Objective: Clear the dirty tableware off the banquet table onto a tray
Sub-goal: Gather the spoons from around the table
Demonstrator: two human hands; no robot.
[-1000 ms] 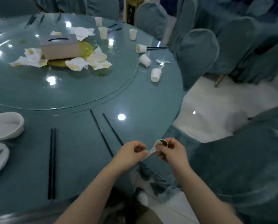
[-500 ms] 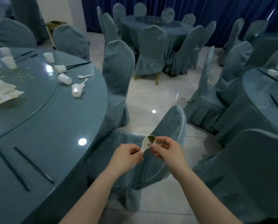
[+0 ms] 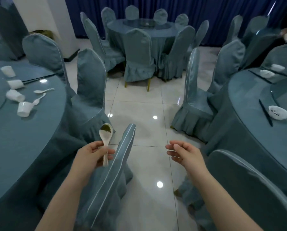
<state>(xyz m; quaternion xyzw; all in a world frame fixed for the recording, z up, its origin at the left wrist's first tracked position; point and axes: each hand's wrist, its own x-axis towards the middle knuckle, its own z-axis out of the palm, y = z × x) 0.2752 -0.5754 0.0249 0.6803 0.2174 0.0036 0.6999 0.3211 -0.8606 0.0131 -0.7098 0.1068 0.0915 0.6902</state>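
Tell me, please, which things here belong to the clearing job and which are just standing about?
Job: spoon in the left hand; cups and spoons on the left table.
Standing about: chairs, far table, curtain.

A single wide-angle view from a camera worn on a person's head, looking forward and down. Both bare forearms reach up from the bottom edge, close to the lens, with the left hand (image 3: 91, 155) and right hand (image 3: 186, 153) near the middle of the frame. The camera faces along a tiled aisle (image 3: 144, 114) between covered banquet chairs, towards a far round table (image 3: 144, 30) and a dark blue curtain (image 3: 156, 7) at the back. The edge of a round banquet table (image 3: 22, 124) curves in at the left, and another table (image 3: 249, 104) at the right, both bent by the wide lens. A chair back (image 3: 116, 164) stands just below the hands, very near.
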